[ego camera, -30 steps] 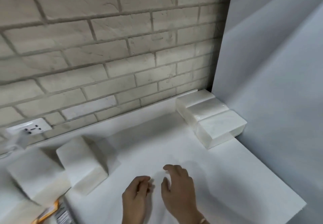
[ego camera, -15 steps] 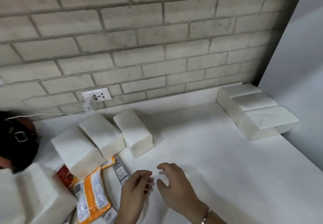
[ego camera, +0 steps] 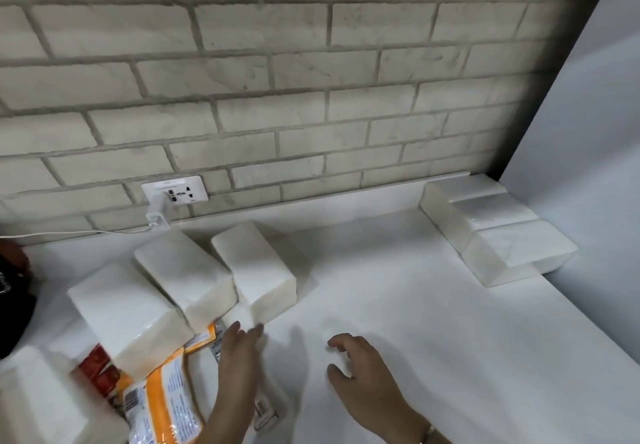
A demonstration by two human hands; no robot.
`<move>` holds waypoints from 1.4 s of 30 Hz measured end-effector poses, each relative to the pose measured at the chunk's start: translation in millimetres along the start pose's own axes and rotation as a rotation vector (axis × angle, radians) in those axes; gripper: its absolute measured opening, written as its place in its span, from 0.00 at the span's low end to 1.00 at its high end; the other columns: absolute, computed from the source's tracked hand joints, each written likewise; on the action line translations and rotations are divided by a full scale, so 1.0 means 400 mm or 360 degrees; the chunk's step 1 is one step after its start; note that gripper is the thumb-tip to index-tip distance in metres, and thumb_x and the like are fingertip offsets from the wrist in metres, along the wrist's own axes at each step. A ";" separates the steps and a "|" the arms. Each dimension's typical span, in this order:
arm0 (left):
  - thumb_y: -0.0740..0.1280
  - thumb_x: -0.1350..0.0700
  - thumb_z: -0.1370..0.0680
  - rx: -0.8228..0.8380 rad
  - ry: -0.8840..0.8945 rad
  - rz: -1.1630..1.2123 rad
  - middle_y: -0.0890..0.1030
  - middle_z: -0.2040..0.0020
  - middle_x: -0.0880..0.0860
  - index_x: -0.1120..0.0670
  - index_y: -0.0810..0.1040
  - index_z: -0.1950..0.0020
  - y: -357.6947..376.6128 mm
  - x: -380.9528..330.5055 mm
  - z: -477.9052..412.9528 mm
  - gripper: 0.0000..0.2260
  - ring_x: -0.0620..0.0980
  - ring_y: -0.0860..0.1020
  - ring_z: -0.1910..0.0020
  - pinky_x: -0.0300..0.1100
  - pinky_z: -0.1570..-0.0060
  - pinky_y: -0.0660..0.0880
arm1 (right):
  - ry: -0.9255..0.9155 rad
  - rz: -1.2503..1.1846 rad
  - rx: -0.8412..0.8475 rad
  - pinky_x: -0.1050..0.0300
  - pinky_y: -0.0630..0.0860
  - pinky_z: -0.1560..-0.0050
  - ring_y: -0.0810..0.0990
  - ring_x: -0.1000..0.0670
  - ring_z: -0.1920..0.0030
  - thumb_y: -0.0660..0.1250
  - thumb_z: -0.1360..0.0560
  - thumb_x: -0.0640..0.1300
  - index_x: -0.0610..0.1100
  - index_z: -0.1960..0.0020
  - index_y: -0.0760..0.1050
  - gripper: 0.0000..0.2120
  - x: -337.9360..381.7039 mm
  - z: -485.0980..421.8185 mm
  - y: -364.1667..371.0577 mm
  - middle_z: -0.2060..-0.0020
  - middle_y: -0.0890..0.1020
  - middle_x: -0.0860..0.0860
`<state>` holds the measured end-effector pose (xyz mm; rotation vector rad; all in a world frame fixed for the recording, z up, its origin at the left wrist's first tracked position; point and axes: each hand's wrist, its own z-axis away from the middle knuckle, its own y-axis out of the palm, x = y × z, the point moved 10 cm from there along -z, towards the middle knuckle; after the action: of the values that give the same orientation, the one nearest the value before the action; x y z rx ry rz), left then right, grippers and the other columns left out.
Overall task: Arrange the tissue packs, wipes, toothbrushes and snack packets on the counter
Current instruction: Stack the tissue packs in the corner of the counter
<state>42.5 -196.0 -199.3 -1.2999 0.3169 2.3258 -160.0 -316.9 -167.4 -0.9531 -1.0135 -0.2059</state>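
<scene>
Three white tissue packs lie side by side on the left of the white counter: a near one, a middle one and a right one. Three more tissue packs sit in a row against the right wall. Orange-and-white snack packets and a red packet lie under the near pack. My left hand stretches flat over the packets, fingertips just short of the right pack, holding nothing. My right hand hovers over bare counter, fingers curled and apart, empty.
A brick wall runs along the back with a socket and a plugged-in white charger and cable. A dark object sits at the far left edge. Another white pack is at the lower left. A white panel closes the right side.
The view has swung left, bringing the left packs and snack packets into sight. My left hand has opened and reached forward toward the right pack; my right hand has moved apart to the right.
</scene>
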 end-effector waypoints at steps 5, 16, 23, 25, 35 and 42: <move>0.71 0.40 0.23 0.0044 -0.0212 0.0330 0.77 0.37 0.53 0.52 0.77 0.37 0.072 -0.075 -0.093 0.21 0.54 0.77 0.38 0.55 0.34 0.71 | 0.0080 -0.0027 -0.0013 0.57 0.73 0.36 0.71 0.59 0.36 0.62 0.27 0.52 0.61 0.41 0.73 0.15 -0.037 -0.008 0.002 0.45 0.74 0.65; 0.78 0.45 0.32 0.0153 -0.0449 0.0240 0.64 0.73 0.51 0.50 0.67 0.67 0.147 -0.080 -0.192 0.21 0.49 0.61 0.74 0.43 0.68 0.58 | 0.0145 0.0031 -0.0018 0.59 0.74 0.38 0.73 0.59 0.40 0.63 0.25 0.50 0.59 0.38 0.74 0.15 -0.039 -0.027 0.019 0.44 0.73 0.63; 0.81 0.43 0.34 0.0265 -0.0608 0.0198 0.76 0.33 0.49 0.52 0.76 0.34 0.199 -0.098 -0.175 0.32 0.50 0.73 0.28 0.55 0.39 0.77 | 0.0148 0.0051 -0.0024 0.56 0.74 0.39 0.74 0.56 0.42 0.62 0.26 0.51 0.59 0.39 0.74 0.16 -0.011 -0.041 0.023 0.45 0.74 0.60; 0.82 0.47 0.33 0.0276 -0.0578 0.0225 0.76 0.38 0.51 0.52 0.77 0.37 0.211 -0.105 -0.187 0.28 0.50 0.75 0.32 0.50 0.53 0.80 | 0.0142 0.0070 -0.0026 0.57 0.74 0.39 0.73 0.56 0.42 0.63 0.25 0.50 0.59 0.38 0.74 0.16 -0.005 -0.043 0.022 0.45 0.74 0.60; 0.86 0.46 0.42 0.0238 -0.0234 0.0125 0.84 0.49 0.53 0.58 0.82 0.46 0.184 -0.064 -0.203 0.30 0.51 0.81 0.57 0.41 0.62 0.76 | 0.0177 0.0021 -0.0124 0.58 0.74 0.41 0.73 0.56 0.41 0.64 0.22 0.48 0.59 0.38 0.74 0.14 -0.021 -0.025 -0.014 0.44 0.75 0.61; 0.84 0.43 0.40 0.0685 -0.0103 -0.0499 0.88 0.56 0.51 0.54 0.84 0.46 0.200 0.008 0.005 0.27 0.51 0.82 0.64 0.42 0.65 0.74 | 0.0300 -0.0681 -0.0597 0.52 0.75 0.35 0.78 0.51 0.39 0.66 0.22 0.59 0.59 0.34 0.72 0.17 -0.042 -0.011 -0.096 0.40 0.79 0.52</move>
<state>0.0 -264.0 -202.4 -0.9813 0.5187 1.8990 -187.8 -347.5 -159.3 -1.0197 -1.0123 -0.8513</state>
